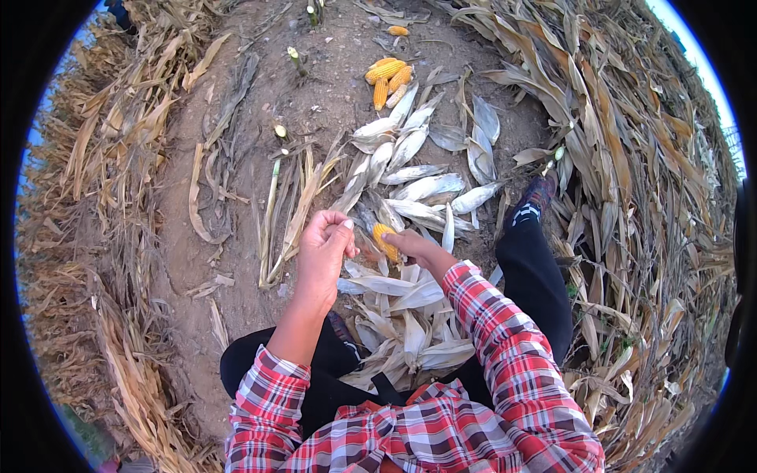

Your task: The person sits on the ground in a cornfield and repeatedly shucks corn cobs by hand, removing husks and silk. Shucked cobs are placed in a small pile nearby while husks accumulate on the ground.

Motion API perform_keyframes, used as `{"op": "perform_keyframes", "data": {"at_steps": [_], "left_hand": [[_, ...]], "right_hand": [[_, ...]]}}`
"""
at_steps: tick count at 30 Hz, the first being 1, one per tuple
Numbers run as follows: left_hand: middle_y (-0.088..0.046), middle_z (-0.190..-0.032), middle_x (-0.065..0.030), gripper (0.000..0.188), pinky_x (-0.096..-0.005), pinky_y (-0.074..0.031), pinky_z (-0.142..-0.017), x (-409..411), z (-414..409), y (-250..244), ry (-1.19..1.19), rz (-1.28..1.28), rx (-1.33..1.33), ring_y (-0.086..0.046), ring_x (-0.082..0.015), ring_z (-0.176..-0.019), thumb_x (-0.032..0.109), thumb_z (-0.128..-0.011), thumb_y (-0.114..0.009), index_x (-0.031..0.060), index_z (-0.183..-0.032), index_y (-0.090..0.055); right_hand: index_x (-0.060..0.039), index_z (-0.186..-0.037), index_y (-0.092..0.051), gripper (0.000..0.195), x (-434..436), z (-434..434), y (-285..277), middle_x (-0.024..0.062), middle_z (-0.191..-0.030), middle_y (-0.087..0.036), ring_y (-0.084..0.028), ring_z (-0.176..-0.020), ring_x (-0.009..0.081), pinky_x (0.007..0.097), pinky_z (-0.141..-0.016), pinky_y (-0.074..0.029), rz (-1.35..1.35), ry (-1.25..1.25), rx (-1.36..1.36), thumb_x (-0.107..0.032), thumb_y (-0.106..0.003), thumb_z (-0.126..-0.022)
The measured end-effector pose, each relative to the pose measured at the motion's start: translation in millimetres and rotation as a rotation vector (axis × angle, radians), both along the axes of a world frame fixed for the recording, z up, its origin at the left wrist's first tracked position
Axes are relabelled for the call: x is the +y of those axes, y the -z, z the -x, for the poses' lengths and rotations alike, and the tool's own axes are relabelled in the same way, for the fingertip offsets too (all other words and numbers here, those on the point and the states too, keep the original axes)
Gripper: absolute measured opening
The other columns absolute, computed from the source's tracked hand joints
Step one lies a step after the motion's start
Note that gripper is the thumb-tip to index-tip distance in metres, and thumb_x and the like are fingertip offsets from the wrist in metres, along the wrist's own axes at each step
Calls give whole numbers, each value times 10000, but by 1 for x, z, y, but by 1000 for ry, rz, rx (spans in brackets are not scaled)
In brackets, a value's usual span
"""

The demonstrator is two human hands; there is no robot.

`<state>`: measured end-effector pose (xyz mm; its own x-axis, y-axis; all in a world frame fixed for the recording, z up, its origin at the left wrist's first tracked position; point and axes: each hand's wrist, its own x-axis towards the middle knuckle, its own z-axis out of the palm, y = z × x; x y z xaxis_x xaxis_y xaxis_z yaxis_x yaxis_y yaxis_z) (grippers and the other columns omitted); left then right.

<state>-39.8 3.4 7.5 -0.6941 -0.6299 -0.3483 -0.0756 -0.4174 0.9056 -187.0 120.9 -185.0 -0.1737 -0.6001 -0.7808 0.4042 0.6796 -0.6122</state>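
My right hand [414,245] grips a husked ear of yellow corn [384,239], its kernels facing up and to the left. Just left of that ear, my left hand [328,242] is raised with its fingers curled in and the thumb against them; I see nothing held in it. Beyond both hands lies a heap of corn ears in pale dry husks [423,186]. Loose stripped husks [408,295] cover the ground between my legs, below the hands. Farther ahead, several bare yellow ears [387,74] form a small pile, and a single bare ear [398,31] rests past it.
Thick rows of dry corn stalks and leaves lie to the right [609,136] and left [133,148]. Cut stalk stubs [280,131] poke from the bare soil [195,301]. My right shoe [535,192] is beside the husked heap. A long stalk [271,219] lies left of my hands.
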Motion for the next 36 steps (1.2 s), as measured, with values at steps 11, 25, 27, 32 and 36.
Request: {"op": "perform_keyframes", "data": {"at_steps": [11,25,27,32,36], "left_hand": [[-528,-731,2,67,-231,-430,-638,14,6,6,261,-66,-127,-497,-75,-654,97,-914,-541,36,-942,-536],[-568,-777,-8,146,-234,-437,-635,37,3,11,666,293,-339,-512,-60,-689,120,-910,-576,16,-1003,-531],[-602,-796,-69,175,-280,-462,-655,37,4,14,687,310,-336,-570,-142,-697,134,-896,-580,8,-1005,-525],[-576,-818,-19,152,-241,-444,-655,33,0,12,685,264,-325,-521,-63,-725,119,-913,-571,14,-1015,-529],[-575,-829,-11,141,-233,-445,-679,30,0,14,610,133,-269,-522,-62,-747,111,-926,-550,14,-1026,-529]], "right_hand": [[-37,-1133,-538,362,-48,189,-55,101,-944,-655,-608,-799,194,318,-713,-500,186,219,640,-253,-632,-857],[-139,-1011,-627,190,73,159,65,56,-1059,-561,-498,-1072,262,471,-841,-438,-491,-703,1565,-174,-535,-849],[-145,-975,-645,172,74,154,69,46,-1057,-565,-486,-1083,254,485,-861,-412,-453,-800,1608,-189,-542,-845],[-181,-933,-654,135,79,136,67,9,-1012,-580,-498,-1061,221,506,-820,-418,-405,-918,1616,-195,-572,-826],[-142,-977,-603,163,73,148,55,36,-1000,-595,-536,-1045,228,483,-747,-485,-343,-826,1670,-214,-571,-835]]}}
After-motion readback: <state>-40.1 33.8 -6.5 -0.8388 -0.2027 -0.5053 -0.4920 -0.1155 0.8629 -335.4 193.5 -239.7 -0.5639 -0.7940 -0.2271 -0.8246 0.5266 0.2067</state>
